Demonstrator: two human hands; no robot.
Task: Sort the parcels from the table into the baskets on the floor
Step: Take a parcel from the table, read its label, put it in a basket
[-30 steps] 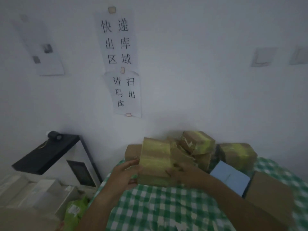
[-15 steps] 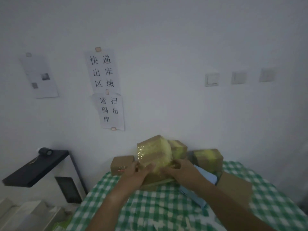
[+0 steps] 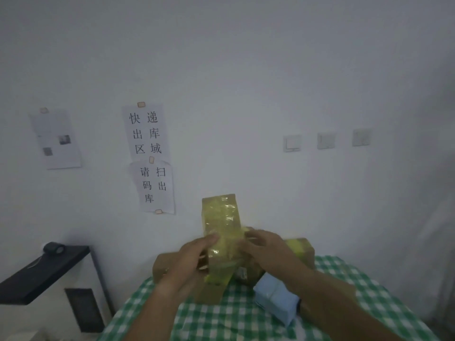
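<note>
Head view, dim light. Both my hands hold one taped parcel (image 3: 222, 232) upright above the desk (image 3: 236, 313), long axis near vertical, its top reaching up in front of the white wall. Left hand (image 3: 187, 262) wraps the parcel's left side, fingers (image 3: 209, 238) curled across the front face; right hand (image 3: 264, 247) grips the right side, thumb side toward me. Each hand is closed on the same parcel, roughly level with the other, so neither is clearly nearer.

Judgement: parcel is lifted and under inspection; next comes the carry down to a basket.

Other parcels lie behind and below: a brown box (image 3: 161, 267) at left, partly behind my left wrist; a yellow-taped box (image 3: 301, 248) at right, past my right hand; a pale blue box (image 3: 275, 303) just beside my right forearm.

Hidden or unclear: no basket shows anywhere, and the floor is almost wholly out of frame. The held parcel's lower end is mixed in with cardboard beneath it; I cannot tell whether it touches. Any label is unreadable. Wall signs (image 3: 147, 134) hang at left.
</note>
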